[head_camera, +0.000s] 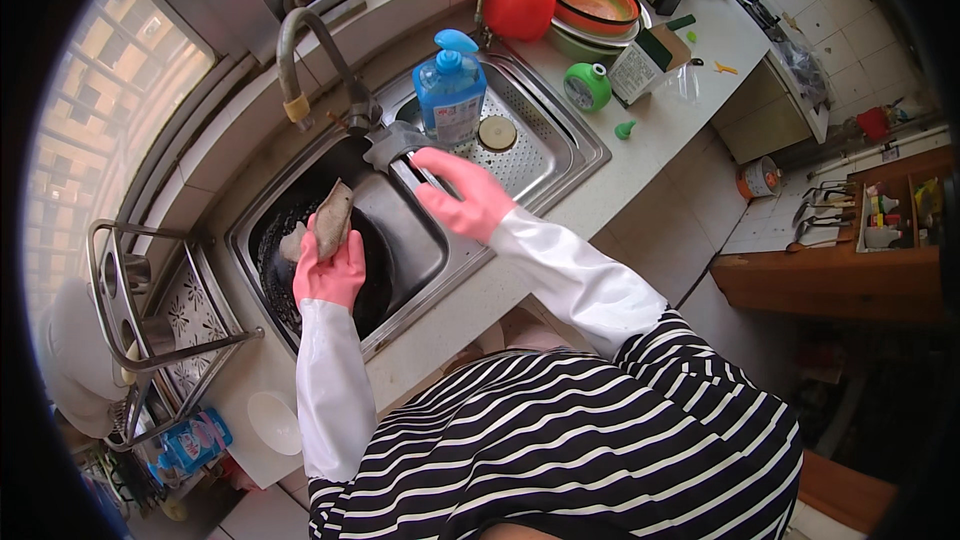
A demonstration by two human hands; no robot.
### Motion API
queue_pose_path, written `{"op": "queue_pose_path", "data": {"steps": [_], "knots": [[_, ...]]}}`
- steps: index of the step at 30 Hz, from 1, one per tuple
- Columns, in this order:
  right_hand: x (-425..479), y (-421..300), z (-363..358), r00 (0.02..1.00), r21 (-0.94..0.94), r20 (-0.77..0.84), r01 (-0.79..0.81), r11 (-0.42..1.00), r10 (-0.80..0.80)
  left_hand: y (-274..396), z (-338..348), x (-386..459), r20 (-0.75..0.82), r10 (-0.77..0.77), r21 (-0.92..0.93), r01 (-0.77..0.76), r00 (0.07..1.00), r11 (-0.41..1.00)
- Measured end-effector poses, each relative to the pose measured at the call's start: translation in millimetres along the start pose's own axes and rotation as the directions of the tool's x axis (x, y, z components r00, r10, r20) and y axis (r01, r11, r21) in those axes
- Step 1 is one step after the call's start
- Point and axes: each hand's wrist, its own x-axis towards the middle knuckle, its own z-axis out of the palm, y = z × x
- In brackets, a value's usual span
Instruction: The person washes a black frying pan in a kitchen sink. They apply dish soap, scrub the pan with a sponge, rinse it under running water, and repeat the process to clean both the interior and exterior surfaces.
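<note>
My left hand (330,270), in a pink rubber glove with a white sleeve, holds a worn beige cloth (334,221) over a black wok (373,262) in the left sink basin (427,240). My right hand (469,195), gloved alike, is at the divider between the basins, its thumb and fingers spread around a shiny metal edge; whether it grips that edge is unclear. Just beyond its fingertips a grey cloth (397,144) lies over the divider near the faucet (319,22). A blue pump bottle of dish soap (450,97) stands in the right basin, beside a round drain cover (497,133).
A red plastic dipper (521,4), stacked basins (600,4), a small green bottle (589,86) and an opened box (637,67) are on the right. To the left stand a metal dish rack (187,356), a white bowl (274,421) and a blue detergent bottle (191,441).
</note>
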Motion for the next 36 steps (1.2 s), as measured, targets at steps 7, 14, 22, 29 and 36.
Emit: {"op": "queue_pose_path", "data": {"steps": [7,14,22,29,36], "knots": [[-10.6,33.8,-79.9,0.894,0.806,0.002,-0.267,0.528,0.449,-13.5,1.2,7.7,-0.182,0.144,0.289,-0.088,0.973,0.953],[2.1,8.2,-44.6,0.862,0.958,0.249,-0.287,0.02,0.443,-23.9,-0.2,4.5,-0.126,0.313,0.64,-0.164,0.941,0.751],[17.6,-14.2,21.0,0.881,0.772,0.45,-0.466,0.431,0.147,-34.3,26.4,-36.5,-0.048,0.078,0.417,-0.051,0.996,0.908],[34.7,-35.1,94.2,0.798,-0.136,0.5,0.456,0.88,-0.337,-28.6,10.8,-52.2,0.233,-0.019,0.269,-0.046,0.972,0.962],[67.7,31.0,102.8,0.935,0.078,0.272,-0.258,0.963,0.228,-18.9,2.5,-70.8,0.364,-0.067,0.0,0.072,0.929,0.997]]}}
